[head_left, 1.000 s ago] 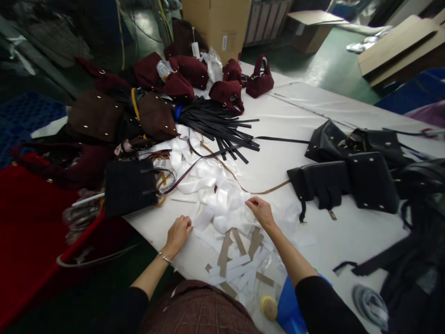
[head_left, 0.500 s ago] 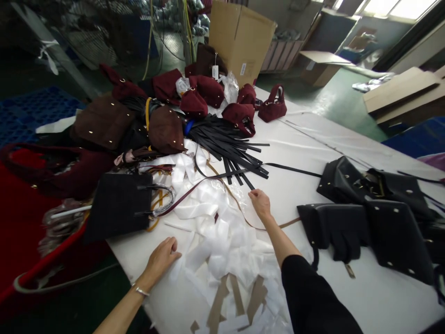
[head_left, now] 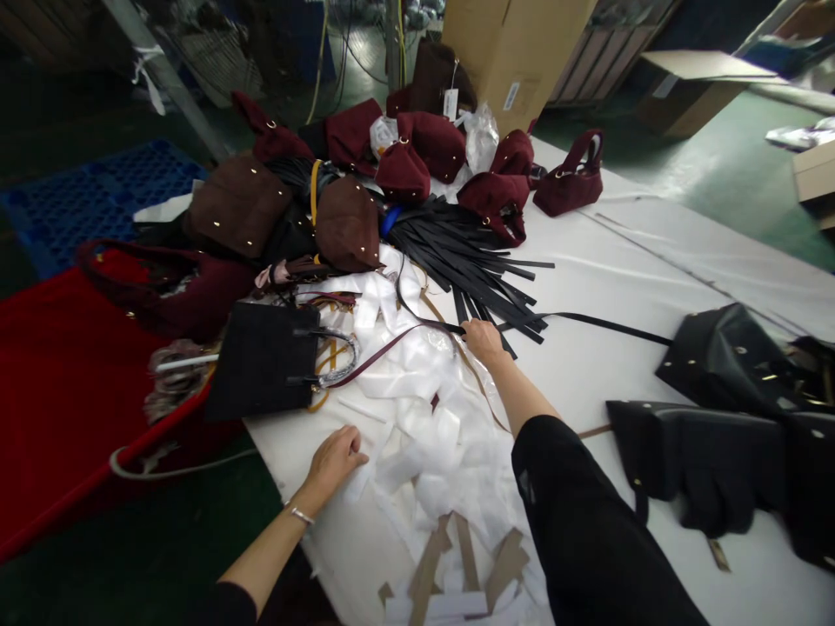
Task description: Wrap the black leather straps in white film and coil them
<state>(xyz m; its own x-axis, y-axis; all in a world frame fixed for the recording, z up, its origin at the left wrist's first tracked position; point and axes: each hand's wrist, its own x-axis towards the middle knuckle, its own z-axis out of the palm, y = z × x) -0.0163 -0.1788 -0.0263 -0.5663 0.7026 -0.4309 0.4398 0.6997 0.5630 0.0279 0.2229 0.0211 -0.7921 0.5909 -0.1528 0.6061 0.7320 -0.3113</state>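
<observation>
My right hand is closed on a black strap near the loose ends of a bundle of black straps. A thin maroon strap and a tan strap run close by it. My left hand rests at the table's near left edge, with fingers loosely curled and the thumb apart. Nothing shows in it. Beside its thumb lie white wrapping strips. A black handbag with wrapped handles lies just beyond that hand.
Maroon bags and brown bags crowd the far side of the white table. Black leather bags lie on the right. A red bin stands at left. Grey-brown card pieces lie in front. Behind stands a tall carton.
My right hand has shifted slightly left relative to the bundle, now with a black strap in its grip. My left hand stays by the white strips. The view has swung left.
</observation>
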